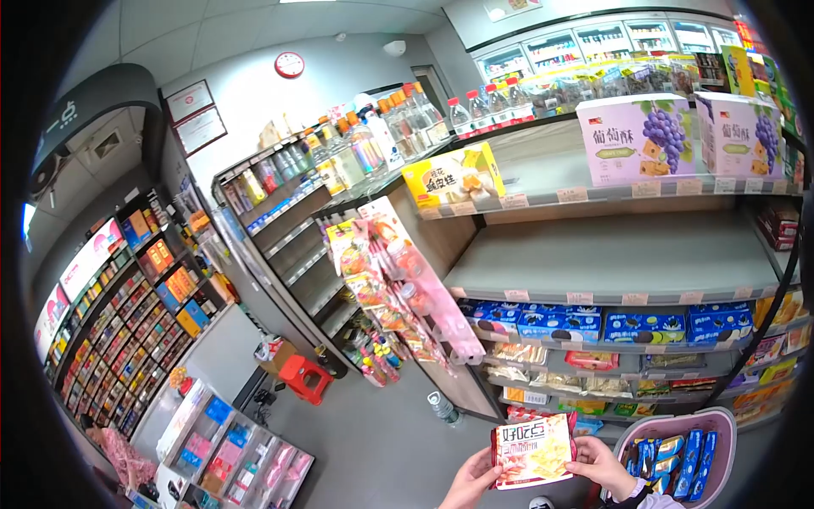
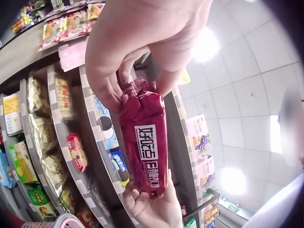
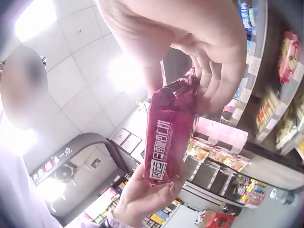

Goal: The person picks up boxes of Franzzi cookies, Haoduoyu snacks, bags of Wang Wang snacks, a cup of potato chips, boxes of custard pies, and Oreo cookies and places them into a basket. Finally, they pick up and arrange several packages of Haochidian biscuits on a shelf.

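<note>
A red and white biscuit packet (image 1: 532,454) with large Chinese lettering and pictured biscuits is held up between both hands. My left hand (image 1: 471,481) pinches its left end, thumb on the front. At the opposite end, my right hand (image 1: 602,469) grips the crimped edge between thumb and fingers. The left wrist view shows the packet's narrow magenta side (image 2: 145,137), with white print along it. The same narrow side faces the right wrist view, under my right hand (image 3: 190,52).
A pink basket (image 1: 729,433) holding several blue snack packs stands at lower right. Ahead is a shelf unit (image 1: 593,250) with blue biscuit boxes (image 1: 560,325) and purple boxes (image 1: 636,140). A water jug (image 1: 443,409) and red stool (image 1: 305,378) stand on the floor.
</note>
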### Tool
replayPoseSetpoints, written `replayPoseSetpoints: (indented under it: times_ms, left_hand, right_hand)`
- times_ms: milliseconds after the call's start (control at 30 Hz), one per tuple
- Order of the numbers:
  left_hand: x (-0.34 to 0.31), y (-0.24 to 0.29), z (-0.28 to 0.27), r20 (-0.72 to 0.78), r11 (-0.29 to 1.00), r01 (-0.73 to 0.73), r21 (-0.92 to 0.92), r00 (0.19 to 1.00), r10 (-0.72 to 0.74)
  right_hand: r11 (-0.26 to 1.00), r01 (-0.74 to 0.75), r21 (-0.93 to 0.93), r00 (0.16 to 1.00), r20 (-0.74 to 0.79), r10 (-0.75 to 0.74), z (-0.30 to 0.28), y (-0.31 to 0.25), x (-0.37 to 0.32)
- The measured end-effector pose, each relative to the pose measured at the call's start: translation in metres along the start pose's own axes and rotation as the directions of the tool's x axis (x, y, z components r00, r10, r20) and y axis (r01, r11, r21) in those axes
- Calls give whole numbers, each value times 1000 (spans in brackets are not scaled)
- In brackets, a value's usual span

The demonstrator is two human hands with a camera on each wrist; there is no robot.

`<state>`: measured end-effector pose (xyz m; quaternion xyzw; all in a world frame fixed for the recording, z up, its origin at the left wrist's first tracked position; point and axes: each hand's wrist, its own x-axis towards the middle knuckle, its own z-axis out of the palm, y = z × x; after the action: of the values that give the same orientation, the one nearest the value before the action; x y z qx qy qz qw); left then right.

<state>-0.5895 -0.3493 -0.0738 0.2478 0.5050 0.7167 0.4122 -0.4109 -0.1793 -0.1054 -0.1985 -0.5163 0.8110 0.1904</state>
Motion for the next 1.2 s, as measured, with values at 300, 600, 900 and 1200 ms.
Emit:
replayPoseSetpoints:
  times_ms: [300, 600, 900, 1200]
  left_hand:
    - [132, 34, -23, 17, 996, 8, 89, 1000, -10]
    - [237, 81, -59, 268, 978, -205, 38, 945, 188]
    - [362, 148, -70, 357, 835, -523, 172, 823, 443]
    - [442, 134, -52, 343, 608, -619, 497, 784, 518]
  right_hand:
    - [973, 210, -99, 956, -189, -226, 6, -25, 86]
    - [855, 459, -242, 802, -300, -516, 60, -63, 162]
    - [761, 529, -375, 715, -286, -638, 90, -146, 276]
    - [741, 168, -650, 796, -354, -491, 45, -173, 349]
